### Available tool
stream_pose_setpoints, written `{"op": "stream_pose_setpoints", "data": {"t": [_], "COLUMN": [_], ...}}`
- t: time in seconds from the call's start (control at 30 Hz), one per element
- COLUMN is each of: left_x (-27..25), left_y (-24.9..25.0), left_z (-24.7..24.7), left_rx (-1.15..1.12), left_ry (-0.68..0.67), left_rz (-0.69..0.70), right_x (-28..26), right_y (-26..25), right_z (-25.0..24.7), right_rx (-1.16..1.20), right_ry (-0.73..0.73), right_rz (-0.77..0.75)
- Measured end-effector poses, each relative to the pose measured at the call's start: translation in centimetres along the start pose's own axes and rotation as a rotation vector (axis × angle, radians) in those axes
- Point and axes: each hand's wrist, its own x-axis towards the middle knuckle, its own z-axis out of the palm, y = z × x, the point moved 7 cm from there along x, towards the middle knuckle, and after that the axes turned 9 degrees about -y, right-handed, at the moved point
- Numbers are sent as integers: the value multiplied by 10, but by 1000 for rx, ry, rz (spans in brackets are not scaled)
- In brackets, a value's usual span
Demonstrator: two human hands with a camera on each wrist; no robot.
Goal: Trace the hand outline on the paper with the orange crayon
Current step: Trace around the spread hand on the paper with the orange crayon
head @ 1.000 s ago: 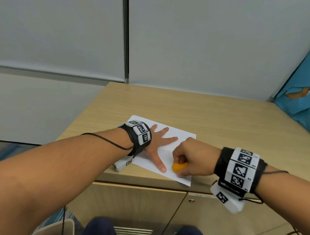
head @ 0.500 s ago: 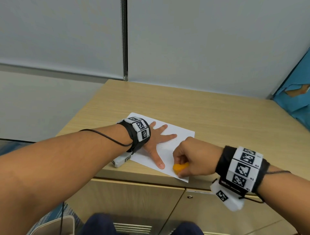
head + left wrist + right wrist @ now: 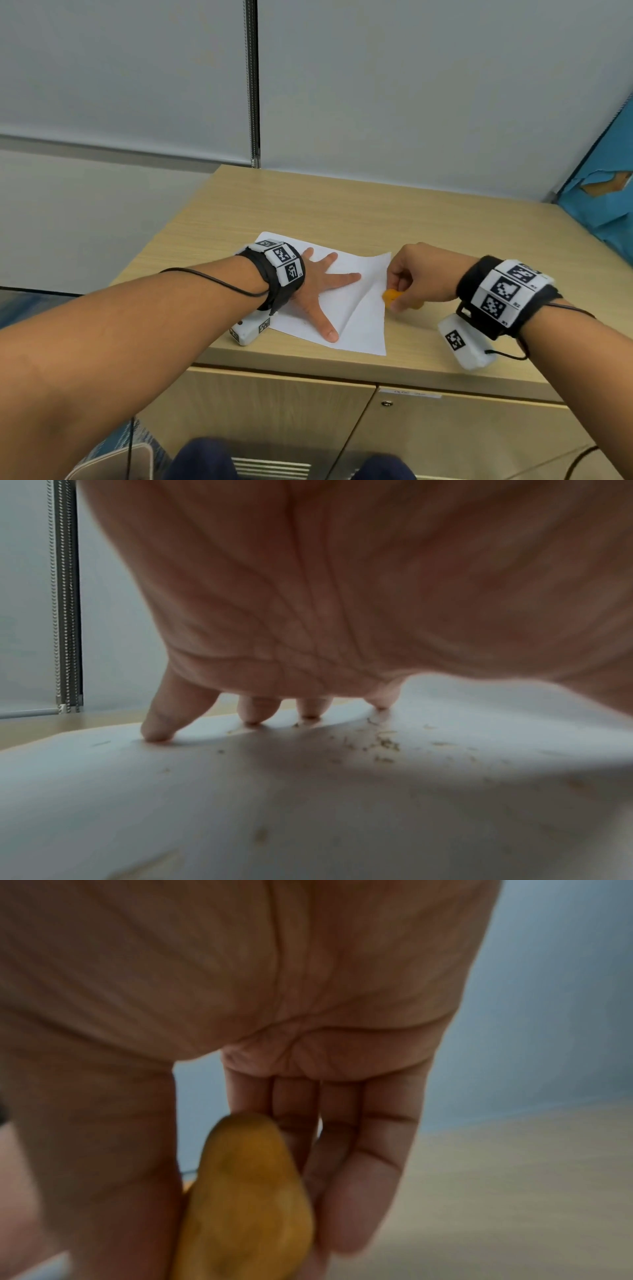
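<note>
Left hand [image 3: 317, 291] lies spread flat on the paper [image 3: 363, 318]; right hand [image 3: 421, 274] pinches the orange crayon [image 3: 390, 297]

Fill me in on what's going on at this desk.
A person is set up to trace their hand. The left hand lies spread flat on a white sheet of paper on the wooden desktop. The right hand grips a stubby orange crayon at the sheet's right edge, which is lifted and creased. No traced outline is visible.

light: even, soft — wrist views: blurred — edges: bowed
</note>
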Motion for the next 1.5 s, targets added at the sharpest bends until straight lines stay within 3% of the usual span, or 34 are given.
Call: {"op": "stream_pose_setpoints", "data": {"t": [0.2,0.33,0.47,0.53,0.63,0.73,0.83,1.03,1.23,1.37,1.5], "left_x": [-7,-9,-5,-2,0,1,0,-2,-3,-2,-4], "left_y": [9,10,9,9,6,7,7,9,8,10,31], "left_z": [-9,-11,-5,-5,-4,-2,-1,-3,-6,-9,-19], "left_rx": [4,2,-12,-12,-15,-21,-7,-4,-13,24,75], "left_ry": [-45,-55,-58,-51,-43,-45,-43,-3,-7,-28,40], "left_rz": [1,3,-5,2,-5,-7,-25,-18,-17,-8,65], "right_x": [-8,-6,-26,-29,-13,6,21,42,9,10,19], "right_y": [-19,-35,-33,-40,-61,-67,-52,-22,34,60,60], "right_z": [-4,4,-23,-27,4,44,40,-1,-31,-6,9], "right_rx": [29,-196,-298,-235,-110,-41,5,-181,286,380,369], "right_ry": [43,73,199,252,142,9,14,166,319,272,196], "right_rz": [-43,-45,20,-56,-191,-227,-185,-4,60,57,-1]}}
